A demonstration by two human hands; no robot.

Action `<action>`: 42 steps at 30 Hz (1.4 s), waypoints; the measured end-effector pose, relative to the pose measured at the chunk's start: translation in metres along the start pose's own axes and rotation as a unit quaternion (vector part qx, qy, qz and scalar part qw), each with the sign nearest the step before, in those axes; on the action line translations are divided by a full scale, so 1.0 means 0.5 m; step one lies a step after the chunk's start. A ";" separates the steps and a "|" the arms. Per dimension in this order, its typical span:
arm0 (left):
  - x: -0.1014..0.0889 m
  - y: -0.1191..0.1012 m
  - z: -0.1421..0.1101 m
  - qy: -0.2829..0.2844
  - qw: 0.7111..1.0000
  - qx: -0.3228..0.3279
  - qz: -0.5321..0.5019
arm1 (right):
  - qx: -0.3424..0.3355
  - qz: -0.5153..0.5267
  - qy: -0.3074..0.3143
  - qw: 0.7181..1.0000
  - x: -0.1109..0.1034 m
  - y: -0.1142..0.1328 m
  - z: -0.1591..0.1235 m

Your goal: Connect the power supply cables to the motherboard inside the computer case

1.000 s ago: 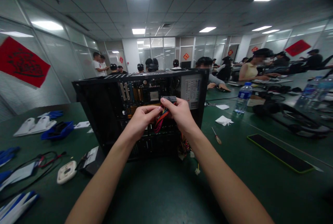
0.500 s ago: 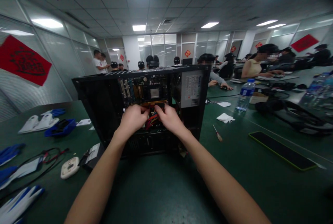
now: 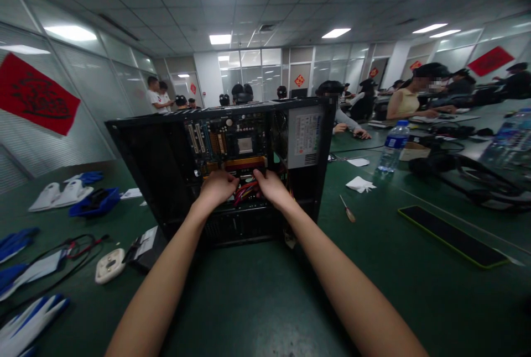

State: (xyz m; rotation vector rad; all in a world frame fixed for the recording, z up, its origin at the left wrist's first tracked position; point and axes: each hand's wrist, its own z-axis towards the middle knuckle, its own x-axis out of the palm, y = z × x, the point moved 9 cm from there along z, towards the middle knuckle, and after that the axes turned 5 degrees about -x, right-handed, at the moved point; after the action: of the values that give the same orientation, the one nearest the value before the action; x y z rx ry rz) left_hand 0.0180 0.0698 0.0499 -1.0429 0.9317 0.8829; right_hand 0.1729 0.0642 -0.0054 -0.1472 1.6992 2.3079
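A black computer case (image 3: 145, 152) stands upright on the table with its open side facing me, and both hands reach into it. My left hand (image 3: 218, 187) is closed, thumb against curled fingers, beside a bundle of red and multicoloured cables (image 3: 245, 193); what it pinches is hidden. On the other side of that bundle is my right hand (image 3: 274, 188), its thumb stretched out and its other fingers mostly hidden. Just above the hands are the yellow and red memory slots (image 3: 249, 163). The motherboard (image 3: 230, 125) shows a square processor socket (image 3: 244, 145). A power supply (image 3: 305, 138) fills the upper right corner.
Right of the case lie a screwdriver (image 3: 347, 209), a crumpled tissue (image 3: 360, 184), a water bottle (image 3: 393, 147) and a black mat (image 3: 452, 238). At left are a blue tray (image 3: 95, 203), work gloves (image 3: 33, 321), cables (image 3: 85, 249) and a black box (image 3: 145, 249). Several people sit beyond.
My hands are slightly farther apart. My right thumb has shifted right and lifted away from the cables, and more of the memory slots shows. The case appears slightly higher in view.
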 end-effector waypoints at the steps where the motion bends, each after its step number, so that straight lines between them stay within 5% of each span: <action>1: 0.004 -0.001 0.001 0.002 1.000 0.004 -0.002 | 0.005 -0.011 -0.003 1.000 -0.001 0.000 -0.001; 10: 0.060 -0.003 0.003 0.031 0.999 -0.008 0.001 | -0.020 -0.302 -0.013 0.953 -0.006 0.048 -0.026; 42: 0.039 0.008 0.008 0.012 0.998 -0.045 0.038 | -0.009 -0.258 0.025 0.966 -0.003 0.040 -0.018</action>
State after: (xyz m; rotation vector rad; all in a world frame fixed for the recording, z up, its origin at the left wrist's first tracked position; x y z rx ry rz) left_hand 0.0218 0.0776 0.0317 -1.1029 0.9632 0.9849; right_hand 0.1680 0.0500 0.0106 -0.5820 1.4436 1.9400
